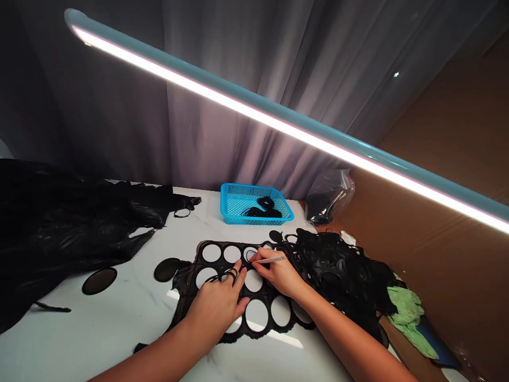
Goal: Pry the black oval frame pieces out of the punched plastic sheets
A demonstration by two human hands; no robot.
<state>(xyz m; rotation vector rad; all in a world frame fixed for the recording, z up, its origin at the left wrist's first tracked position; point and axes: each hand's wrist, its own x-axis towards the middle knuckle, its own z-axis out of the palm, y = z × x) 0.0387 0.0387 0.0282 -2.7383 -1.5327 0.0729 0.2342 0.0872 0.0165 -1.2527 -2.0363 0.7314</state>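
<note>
A black rubbery sheet [262, 293] with rows of round holes lies on the white table, and white shows through the holes. Pressed on its left part is my left hand [218, 300], fingers spread, with thin black rings [233, 274] looped around one or more of them. My right hand [280, 273] is closed in a pen-like grip on a slim silver tool [272, 259], perhaps tweezers. The tool's tip is hidden by my fingers, beside a hole in the sheet's back row where a thin black ring [250, 255] shows.
A blue basket [226, 218] with black rings stands behind the sheet. Black scrap is heaped at right [338, 270], with a green cloth [405, 305] beyond. Black sheeting [71, 228] covers the left; round black discs [99, 280] lie near it. A lit tube lamp [278, 116] hangs above.
</note>
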